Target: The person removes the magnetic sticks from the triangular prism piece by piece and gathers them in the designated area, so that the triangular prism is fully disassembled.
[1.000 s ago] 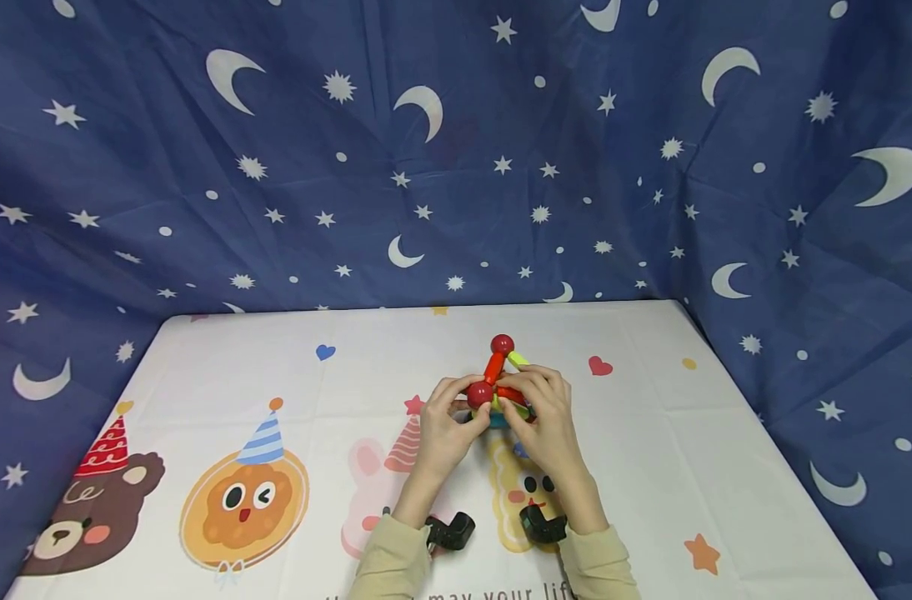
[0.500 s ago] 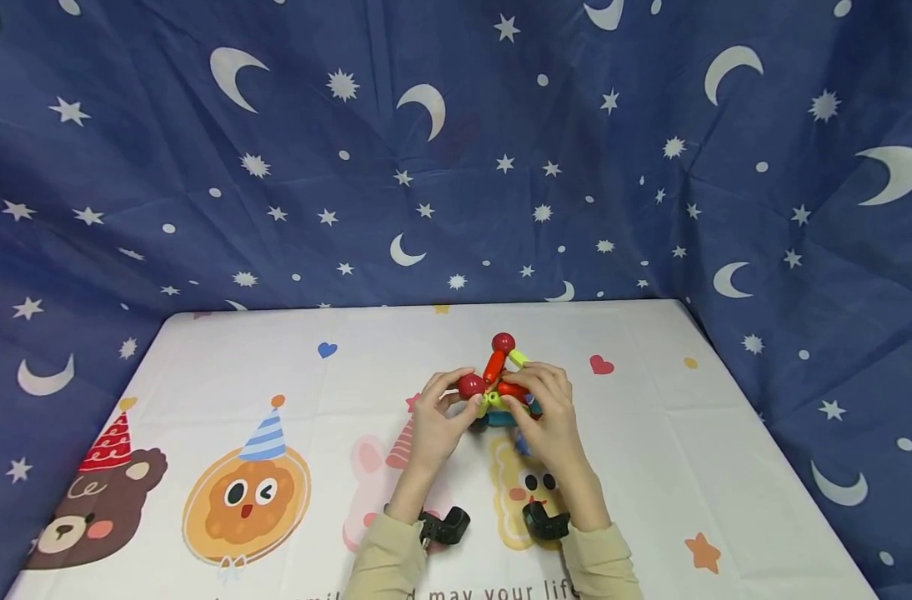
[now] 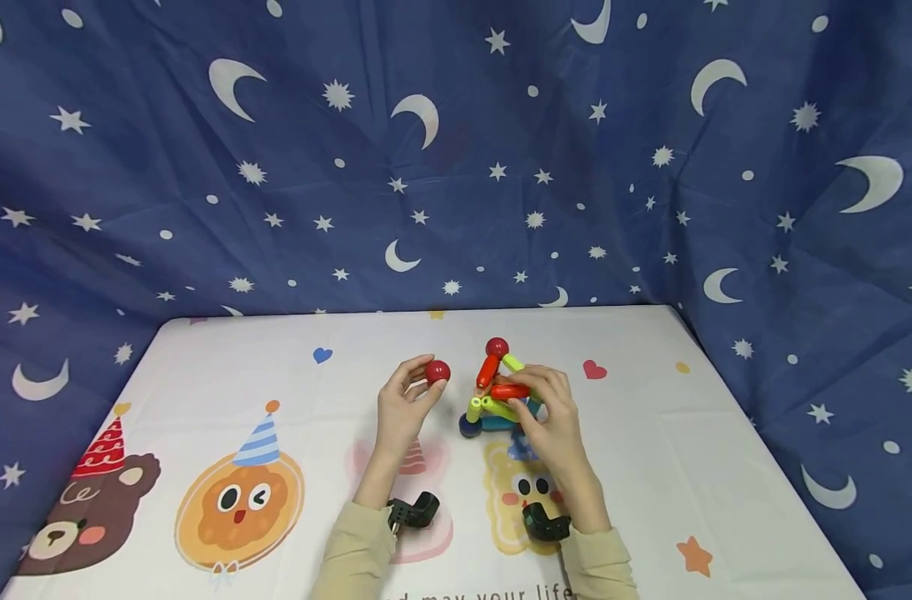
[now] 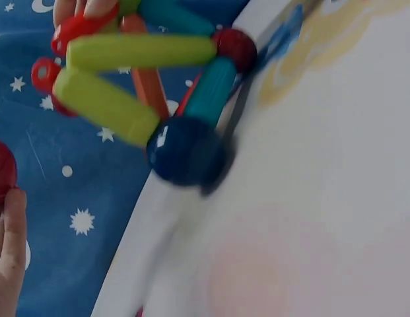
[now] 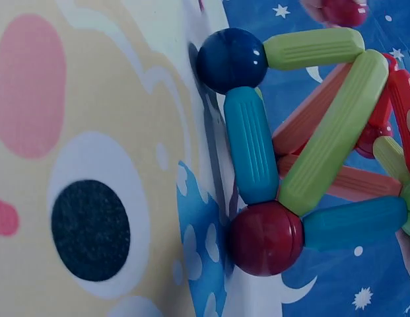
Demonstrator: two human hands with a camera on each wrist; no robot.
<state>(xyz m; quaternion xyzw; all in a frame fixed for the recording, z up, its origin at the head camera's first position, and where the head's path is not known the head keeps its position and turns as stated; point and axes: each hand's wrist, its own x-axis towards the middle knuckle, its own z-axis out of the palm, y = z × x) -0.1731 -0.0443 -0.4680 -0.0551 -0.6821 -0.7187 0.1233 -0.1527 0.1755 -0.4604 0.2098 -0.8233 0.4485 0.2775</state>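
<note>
My left hand (image 3: 398,412) pinches a red ball (image 3: 438,372) between thumb and fingers, apart from and left of a ball-and-rod toy structure. In the left wrist view that ball (image 4: 2,172) shows at the edge. My right hand (image 3: 555,421) pinches a red rod (image 3: 510,391) of the structure. Two yellow-green rods (image 5: 337,129) meet at their upper ends, with no ball at that joint. Below, a dark blue ball (image 5: 232,61) and a dark red ball (image 5: 266,238) are joined by a teal rod (image 5: 251,145). Another red ball (image 3: 497,347) stands at the back.
A white tablecloth (image 3: 636,483) with printed cartoon figures covers the table. Behind and beside it hangs a blue curtain (image 3: 456,150) with moons and stars. Black camera mounts (image 3: 414,510) sit on both wrists.
My left hand has drawn the red ball off the yellow-green rods and moved it left, uncovering the rod ends and the dark blue ball. My right hand stays on the structure.
</note>
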